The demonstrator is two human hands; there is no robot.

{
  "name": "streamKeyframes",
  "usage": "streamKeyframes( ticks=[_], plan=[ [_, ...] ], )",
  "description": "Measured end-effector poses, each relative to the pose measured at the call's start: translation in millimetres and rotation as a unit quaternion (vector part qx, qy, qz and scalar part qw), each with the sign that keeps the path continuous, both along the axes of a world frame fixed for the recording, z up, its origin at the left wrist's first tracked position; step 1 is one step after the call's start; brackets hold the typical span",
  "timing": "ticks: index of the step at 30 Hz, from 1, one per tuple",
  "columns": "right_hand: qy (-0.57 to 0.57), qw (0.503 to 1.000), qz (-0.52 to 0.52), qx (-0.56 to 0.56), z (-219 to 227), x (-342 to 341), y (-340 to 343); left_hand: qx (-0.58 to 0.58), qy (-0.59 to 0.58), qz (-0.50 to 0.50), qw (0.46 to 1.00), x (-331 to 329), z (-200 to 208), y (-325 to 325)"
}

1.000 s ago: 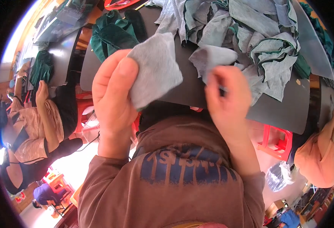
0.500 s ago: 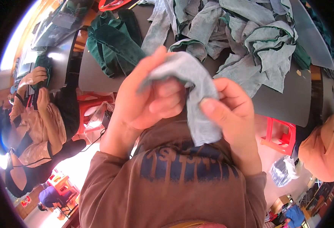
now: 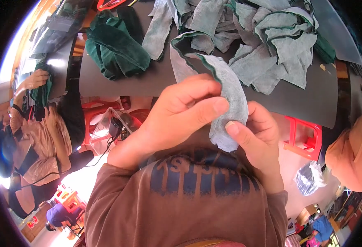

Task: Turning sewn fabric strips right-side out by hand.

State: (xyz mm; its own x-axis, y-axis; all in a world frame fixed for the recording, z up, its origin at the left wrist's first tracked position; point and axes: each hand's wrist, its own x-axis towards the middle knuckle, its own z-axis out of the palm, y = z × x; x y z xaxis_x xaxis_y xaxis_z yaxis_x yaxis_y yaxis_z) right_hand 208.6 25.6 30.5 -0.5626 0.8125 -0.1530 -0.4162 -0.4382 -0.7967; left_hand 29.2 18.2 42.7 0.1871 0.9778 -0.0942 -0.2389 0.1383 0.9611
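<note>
A long fabric strip [image 3: 235, 92], pale grey-green with a dark green edge, hangs between my two hands in front of my chest. My left hand [image 3: 191, 108] is closed on the strip's inner edge, thumb on top and fingers curled at its dark edge. My right hand [image 3: 258, 132] pinches the strip near its lower end, thumb in front and fingers behind. Beyond my hands, the rest of the strip loops up over the table edge. A pile of similar grey-green fabric pieces [image 3: 286, 57] covers the table's far right.
Dark green velvet pieces [image 3: 117, 49] lie on the dark table [image 3: 164, 78] at the left. Red stools [image 3: 306, 138] stand below it, beside a clear plastic bin [image 3: 107, 127]. A co-worker [image 3: 45, 131] handles green fabric at the left; another person's arm [image 3: 349, 160] is at the right.
My left hand has turned over and moved right, from within the bent strip to a grip beside my right hand. The strip's far part now stretches toward the table.
</note>
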Motion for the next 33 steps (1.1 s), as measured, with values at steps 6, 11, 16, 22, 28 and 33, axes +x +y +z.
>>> streamKeyframes(
  ticks=[6, 11, 16, 22, 28, 33],
  plan=[
    [0.035, 0.998, -0.031, -0.035, 0.4, -0.6, 3.7, 0.027, 0.047, -0.024, 0.998, 1.1, -2.0, -5.2],
    [0.048, 0.995, -0.047, -0.077, -3.1, 1.1, 4.5, 0.029, 0.021, -0.049, 0.998, 10.1, -3.8, -8.2],
    [-0.16, 0.943, -0.23, 0.18, -15.0, -0.4, -1.1, -0.015, 0.025, -0.02, 0.999, 11.1, -2.3, -8.3],
    [-0.15, 0.956, -0.092, 0.235, -3.2, 2.5, -7.0, 0.029, 0.082, -0.002, 0.996, 13.4, -5.6, -6.7],
    [-0.121, 0.977, -0.057, 0.167, -4.3, 5.3, -5.6, -0.055, -0.035, -0.026, 0.997, 14.2, -8.1, -8.4],
    [0.007, 0.998, -0.042, 0.051, -8.6, 7.7, -3.1, -0.151, -0.136, -0.078, 0.976, 9.6, 0.5, -5.2]
  ],
)
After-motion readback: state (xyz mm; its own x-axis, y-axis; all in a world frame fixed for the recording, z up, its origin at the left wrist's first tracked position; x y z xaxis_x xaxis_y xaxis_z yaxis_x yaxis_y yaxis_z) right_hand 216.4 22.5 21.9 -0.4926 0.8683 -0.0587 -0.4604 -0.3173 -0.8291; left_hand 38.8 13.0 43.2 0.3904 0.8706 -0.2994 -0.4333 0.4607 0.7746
